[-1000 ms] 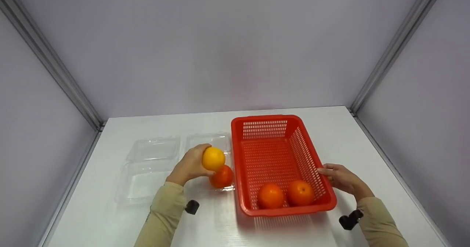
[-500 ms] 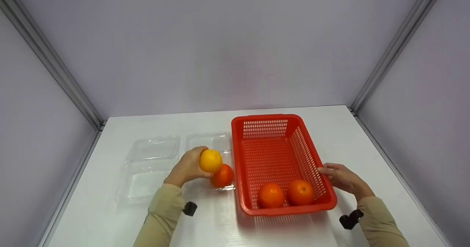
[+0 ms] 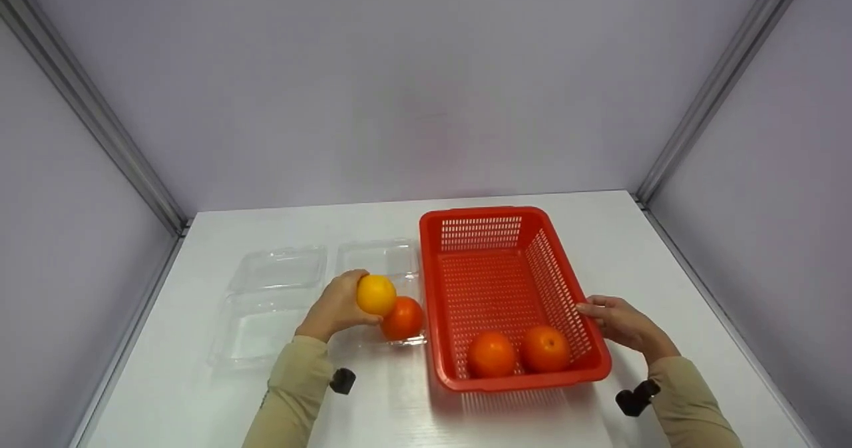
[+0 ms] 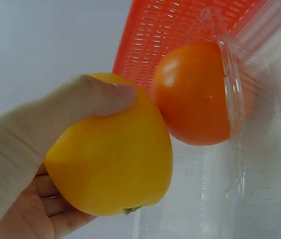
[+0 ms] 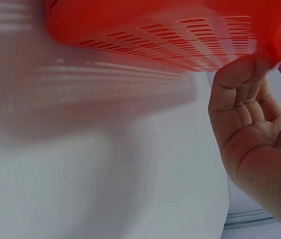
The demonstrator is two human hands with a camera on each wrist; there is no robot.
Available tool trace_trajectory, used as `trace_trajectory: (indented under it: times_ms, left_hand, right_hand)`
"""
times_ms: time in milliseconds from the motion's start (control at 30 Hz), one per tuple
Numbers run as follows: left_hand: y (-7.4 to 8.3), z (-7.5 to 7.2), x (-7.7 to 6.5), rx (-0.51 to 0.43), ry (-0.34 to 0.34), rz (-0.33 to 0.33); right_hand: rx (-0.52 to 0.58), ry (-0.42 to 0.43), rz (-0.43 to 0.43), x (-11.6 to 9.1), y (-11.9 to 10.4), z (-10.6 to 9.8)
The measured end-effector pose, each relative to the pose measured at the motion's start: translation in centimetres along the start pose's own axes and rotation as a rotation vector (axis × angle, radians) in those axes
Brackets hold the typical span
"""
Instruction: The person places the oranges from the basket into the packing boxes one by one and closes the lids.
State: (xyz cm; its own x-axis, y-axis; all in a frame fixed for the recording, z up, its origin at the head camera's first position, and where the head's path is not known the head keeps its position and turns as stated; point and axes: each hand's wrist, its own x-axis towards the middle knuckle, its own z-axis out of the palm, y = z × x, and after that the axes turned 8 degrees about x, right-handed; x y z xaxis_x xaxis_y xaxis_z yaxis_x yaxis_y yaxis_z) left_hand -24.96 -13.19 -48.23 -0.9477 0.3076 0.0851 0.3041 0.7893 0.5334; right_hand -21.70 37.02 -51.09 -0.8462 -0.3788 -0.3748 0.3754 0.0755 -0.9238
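My left hand (image 3: 336,308) holds a yellow orange (image 3: 377,295) from its left side, thumb across it in the left wrist view. The small green stem end shows at its lower edge. Right beside it, a deeper-coloured orange (image 4: 193,94) sits in a clear plastic clamshell box (image 3: 381,259) and overlaps the held one in view. On the other side, my right hand (image 3: 622,325) grips the rim of a red plastic basket (image 3: 482,288), fingers curled under the edge in the right wrist view. Two oranges lie at the basket's near end, one left (image 3: 491,355) and one right (image 3: 546,349).
A second clear clamshell box (image 3: 266,328) lies open on the left of the white table (image 3: 373,408), with nothing in it. The basket's left side overlaps the first box. Pale panels (image 3: 426,102) enclose the table at the back and both sides.
My left hand has shifted slightly left and down with the yellow orange, showing more of the orange in the box. The right hand and basket have stayed nearly still.
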Motion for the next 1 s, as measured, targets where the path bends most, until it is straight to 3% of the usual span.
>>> trace_trajectory:
  times_ms: [367, 700, 1000]
  left_hand:
    - [-0.7, 0.3, -0.2, 0.05, -0.012, -0.081]
    - [-0.9, 0.5, -0.4, 0.04, -0.021, -0.105]
    - [-1.1, 0.6, -0.7, 0.027, -0.041, -0.188]
  right_hand:
    - [-0.024, 0.011, 0.0, 0.0, 0.1, 0.0]
    - [0.008, 0.002, -0.003, -0.1, -0.1, 0.1]
    - [-0.005, 0.018, 0.006, 0.0, 0.0, 0.1]
